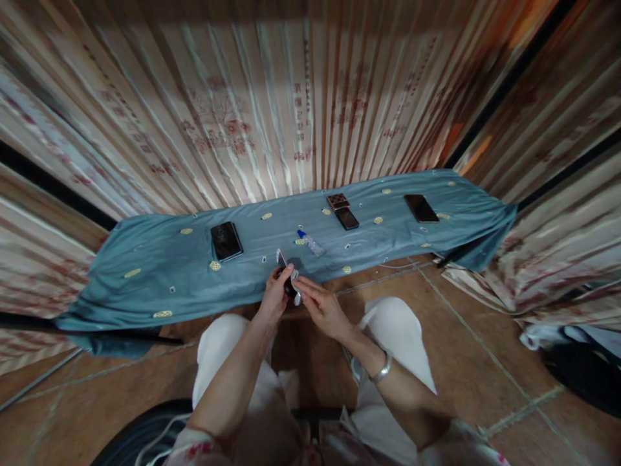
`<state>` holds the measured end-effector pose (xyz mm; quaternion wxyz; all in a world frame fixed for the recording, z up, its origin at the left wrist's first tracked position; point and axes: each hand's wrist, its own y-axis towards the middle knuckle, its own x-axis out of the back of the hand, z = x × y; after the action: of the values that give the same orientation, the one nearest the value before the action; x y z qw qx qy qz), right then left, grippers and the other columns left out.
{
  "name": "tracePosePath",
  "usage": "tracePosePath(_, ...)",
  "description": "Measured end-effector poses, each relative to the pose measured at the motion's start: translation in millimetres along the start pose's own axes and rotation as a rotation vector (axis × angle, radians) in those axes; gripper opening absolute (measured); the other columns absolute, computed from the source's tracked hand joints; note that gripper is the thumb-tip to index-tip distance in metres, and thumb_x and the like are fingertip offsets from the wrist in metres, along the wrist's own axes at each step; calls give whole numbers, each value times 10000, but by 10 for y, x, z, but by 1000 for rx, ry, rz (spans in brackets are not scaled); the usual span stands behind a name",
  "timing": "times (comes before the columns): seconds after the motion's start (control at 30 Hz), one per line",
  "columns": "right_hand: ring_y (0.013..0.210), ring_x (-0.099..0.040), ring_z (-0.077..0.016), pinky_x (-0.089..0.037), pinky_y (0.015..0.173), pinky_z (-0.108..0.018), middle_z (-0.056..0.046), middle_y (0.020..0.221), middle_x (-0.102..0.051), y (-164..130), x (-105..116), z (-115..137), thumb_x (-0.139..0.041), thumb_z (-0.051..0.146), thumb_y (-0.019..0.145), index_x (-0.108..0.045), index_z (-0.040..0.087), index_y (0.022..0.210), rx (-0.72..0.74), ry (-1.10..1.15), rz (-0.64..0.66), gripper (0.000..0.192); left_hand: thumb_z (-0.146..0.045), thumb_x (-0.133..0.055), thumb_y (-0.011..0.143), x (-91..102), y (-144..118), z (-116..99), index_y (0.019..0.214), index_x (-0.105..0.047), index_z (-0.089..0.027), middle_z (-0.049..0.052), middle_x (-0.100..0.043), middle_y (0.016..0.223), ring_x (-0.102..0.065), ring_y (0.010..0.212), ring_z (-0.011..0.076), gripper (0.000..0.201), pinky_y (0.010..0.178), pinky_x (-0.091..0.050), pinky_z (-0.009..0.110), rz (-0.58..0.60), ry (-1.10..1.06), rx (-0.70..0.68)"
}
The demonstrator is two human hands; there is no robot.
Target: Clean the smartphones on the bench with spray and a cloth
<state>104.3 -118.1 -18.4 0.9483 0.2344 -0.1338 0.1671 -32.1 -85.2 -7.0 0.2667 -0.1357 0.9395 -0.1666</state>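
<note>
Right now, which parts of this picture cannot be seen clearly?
- Head view: the small dark object between the left hand and right hand is mostly covered by the fingers, so its kind is unclear.
- The small bottle on the blue cloth is too small to read any label.
- The dark thing at the right edge is cut off by the frame.
- The print on the curtain is blurred.

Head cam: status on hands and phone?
Left hand and right hand both grip one small dark phone over the blue cloth. Small bottle lies just beyond. Three more phones on cloth, clear of hands.
</note>
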Motion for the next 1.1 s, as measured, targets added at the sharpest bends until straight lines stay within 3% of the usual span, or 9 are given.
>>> tracePosePath(0.13,1283,-448,-164,-387,1083,-366,-9,1397,-472,-86,-57,33,-358,161,927,-423,300,1372,79,-90,-13,471,-349,-753,621,25,35,-34,711,-587,-155,-32,-618,590,-577,518,87,271,524,-451,208,-55,-98,47)
tracePosePath(0.33,1363,-319,-167,-336,1120,-378,-19,1487,-331,-154,-120,76,-305,65,895,-212,279,1459,210,-201,-6,610,-344,-643,745,-6,-3,-131,731,-574,-187,-9,-649,675,-659,734,157,172,820,-520,377,-32,-293,124)
tracePosePath(0.53,1370,-306,-168,-306,1131,-400,-18,1483,-341,-163,-146,68,-303,131,926,-232,277,1459,114,-91,12,557,-389,-563,813,1,-46,-226,838,-601,-159,53,-685,772,-637,995,253,235,915,-461,534,106,-369,132)
tracePosePath(0.67,1351,-343,-163,-287,1134,-403,-18,1454,-394,-140,-109,-12,-306,206,951,-336,277,1423,25,-12,31,478,-378,-582,801,-11,-79,-185,881,-622,-154,74,-707,884,-626,1032,260,242,919,-476,489,164,-299,156)
tracePosePath(0.87,1357,-333,-166,-252,1148,-390,-11,1454,-394,-30,3,-102,-323,323,962,-397,273,1394,-72,39,-27,441,-327,-669,725,-66,-148,70,892,-672,-147,75,-714,886,-650,960,231,246,864,-511,342,187,-123,219)
tracePosePath(1.1,1374,-298,-180,-202,1159,-393,-47,1469,-368,163,149,-208,-330,508,931,-402,222,1394,-209,92,-120,549,-264,-698,703,-122,-282,193,908,-668,-173,37,-706,813,-669,810,215,226,748,-544,358,279,-25,265)
